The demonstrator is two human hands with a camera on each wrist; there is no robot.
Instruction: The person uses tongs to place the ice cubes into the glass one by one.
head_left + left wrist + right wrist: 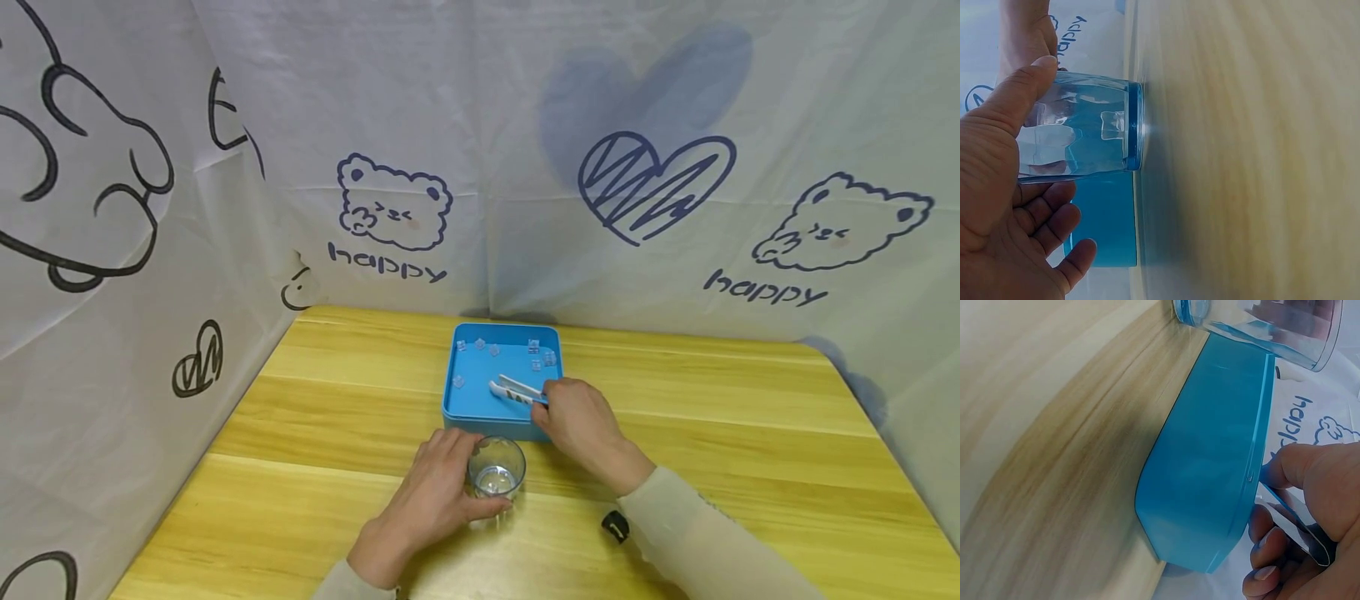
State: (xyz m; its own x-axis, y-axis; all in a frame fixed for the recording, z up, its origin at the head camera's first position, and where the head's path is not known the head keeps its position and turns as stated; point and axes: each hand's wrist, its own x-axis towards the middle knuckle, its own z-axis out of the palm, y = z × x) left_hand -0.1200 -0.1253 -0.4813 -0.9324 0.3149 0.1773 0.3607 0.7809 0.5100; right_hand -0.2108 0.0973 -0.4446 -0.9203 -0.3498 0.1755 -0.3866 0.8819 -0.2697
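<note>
My left hand (431, 496) holds a clear drinking glass (497, 482) upright on the table, thumb on the near side and fingers on the far side. Inside, a small clear piece (1112, 125) lies at the bottom. Just behind the glass stands a shallow blue box (495, 428) holding several small clear pieces (549, 358), mostly near its far side. Over the box's near right part, my right hand (585, 421) grips white-and-blue tweezers (517, 395). Their tips point left, slightly apart, and I see nothing between them.
The yellow wood-grain table (322, 383) reaches a white cloth (510, 267) with drawn bears and hearts behind it and at the left. A small black object (616, 527) is beside my right sleeve (697, 533).
</note>
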